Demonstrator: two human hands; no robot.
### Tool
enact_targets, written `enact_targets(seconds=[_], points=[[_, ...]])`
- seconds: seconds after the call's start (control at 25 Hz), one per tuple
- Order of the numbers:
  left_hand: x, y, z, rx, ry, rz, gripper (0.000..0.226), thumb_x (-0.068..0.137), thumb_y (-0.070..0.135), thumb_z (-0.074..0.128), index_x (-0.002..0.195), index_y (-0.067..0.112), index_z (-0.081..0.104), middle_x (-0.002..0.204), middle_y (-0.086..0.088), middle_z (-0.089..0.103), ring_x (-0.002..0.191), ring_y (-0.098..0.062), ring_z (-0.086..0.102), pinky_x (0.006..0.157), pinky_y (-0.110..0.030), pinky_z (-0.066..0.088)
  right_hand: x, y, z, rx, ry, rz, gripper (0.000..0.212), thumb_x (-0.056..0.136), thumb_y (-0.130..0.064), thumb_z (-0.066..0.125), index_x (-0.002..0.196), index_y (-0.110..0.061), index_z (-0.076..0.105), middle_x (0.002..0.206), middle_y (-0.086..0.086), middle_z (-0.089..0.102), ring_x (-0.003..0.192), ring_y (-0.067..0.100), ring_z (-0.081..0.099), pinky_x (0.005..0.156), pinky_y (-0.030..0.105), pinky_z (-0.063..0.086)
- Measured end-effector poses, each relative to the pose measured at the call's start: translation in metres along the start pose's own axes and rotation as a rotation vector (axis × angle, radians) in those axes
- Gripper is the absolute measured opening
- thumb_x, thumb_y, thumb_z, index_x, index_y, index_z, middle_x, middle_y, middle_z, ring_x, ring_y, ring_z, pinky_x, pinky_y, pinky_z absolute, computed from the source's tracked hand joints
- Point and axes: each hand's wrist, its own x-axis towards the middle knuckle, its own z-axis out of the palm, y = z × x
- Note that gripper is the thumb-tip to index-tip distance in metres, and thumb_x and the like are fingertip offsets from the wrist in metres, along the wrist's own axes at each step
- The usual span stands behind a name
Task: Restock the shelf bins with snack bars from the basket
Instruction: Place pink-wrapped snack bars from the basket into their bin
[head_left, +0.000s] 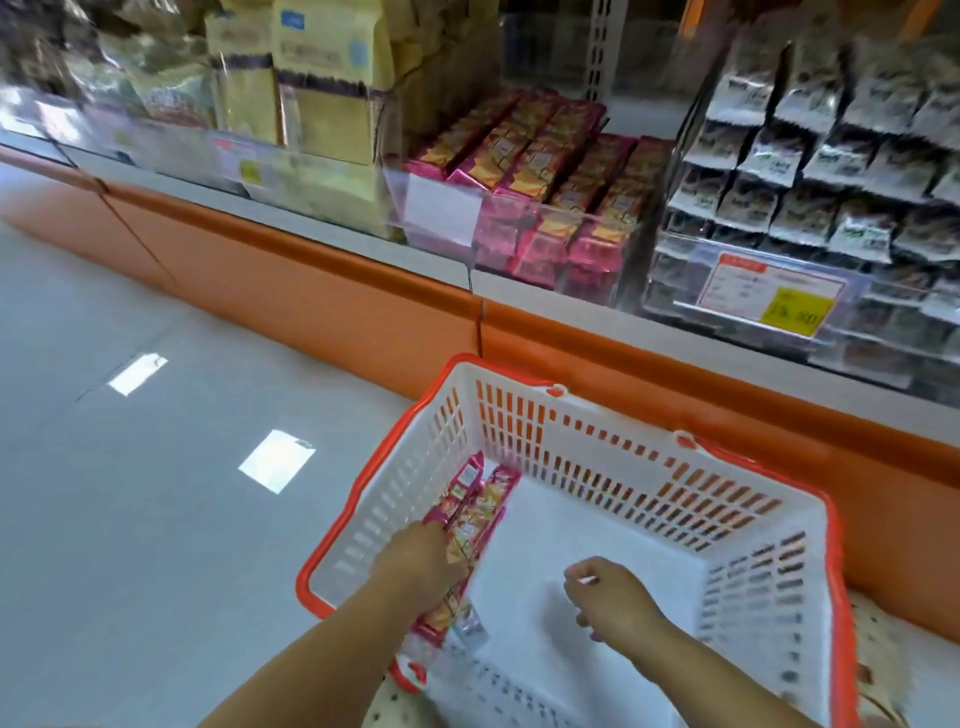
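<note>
A white plastic basket (769, 587) with an orange rim stands on the floor in front of the shelf. A few pink snack bars (475, 512) lean against its left inner wall. My left hand (421, 566) is down inside the basket, fingers closed around those bars. My right hand (613, 597) hovers over the bare white basket bottom, fingers loosely curled, holding nothing. On the shelf above, a clear bin (524, 228) holds rows of matching pink snack bars.
An orange kick-board (291, 280) runs along the shelf base. Yellow bags (317, 93) fill the bin to the left, black-and-white packets (810, 171) the bin to the right, with a price tag (769, 299). Grey tiled floor (130, 467) lies to the left.
</note>
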Motion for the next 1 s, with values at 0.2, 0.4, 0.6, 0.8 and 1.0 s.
enact_targets(seconds=[0.2,0.4,0.6,0.8,1.0], points=[[0.012,0.012,0.018,0.008,0.026,-0.081,0.042,0.083,0.039,0.060,0.119,0.018,0.057,0.110,-0.002,0.061,0.098,-0.021,0.062,0.084,-0.032,0.053,0.006,0.002,0.000,0.074,0.010,0.001,0.011,0.095,-0.023,0.049,0.102,-0.024,0.058,0.110,0.001,0.058,0.095,0.020,0.060,0.075,0.027,0.047],[-0.005,0.018,-0.005,-0.186,-0.045,-0.063,0.024,0.084,0.037,0.061,0.076,0.015,0.062,0.061,0.002,0.047,0.059,-0.014,0.049,0.057,-0.022,0.040,-0.008,-0.010,-0.002,0.168,-0.006,0.000,0.016,0.094,-0.021,0.050,0.107,-0.020,0.059,0.096,0.004,0.064,0.074,0.018,0.061,0.068,0.029,0.049],[-0.065,0.022,-0.030,-0.485,0.031,0.052,0.040,0.080,0.037,0.063,0.051,0.019,0.041,0.050,0.002,0.039,0.047,-0.013,0.037,0.054,-0.025,0.032,-0.041,-0.046,0.010,0.388,-0.041,-0.101,0.028,0.097,-0.038,0.051,0.123,-0.036,0.043,0.112,0.003,0.060,0.091,0.022,0.069,0.080,0.031,0.057],[-0.123,0.026,-0.071,-0.485,0.380,0.198,0.007,0.076,0.043,0.067,0.076,0.039,0.061,0.080,0.014,0.060,0.069,0.005,0.058,0.056,-0.007,0.041,-0.086,-0.093,0.025,0.659,0.017,-0.286,0.053,0.090,-0.027,0.066,0.134,-0.035,0.039,0.112,-0.005,0.063,0.102,0.020,0.067,0.091,0.042,0.055],[-0.157,0.022,-0.115,-0.633,0.473,0.414,0.033,0.058,0.048,0.077,0.080,0.038,0.053,0.075,0.015,0.058,0.070,0.012,0.055,0.058,-0.005,0.039,-0.128,-0.128,0.014,0.695,0.093,-0.486,0.062,0.084,-0.010,0.072,0.127,-0.045,0.042,0.109,-0.016,0.057,0.092,0.002,0.063,0.071,0.028,0.057]])
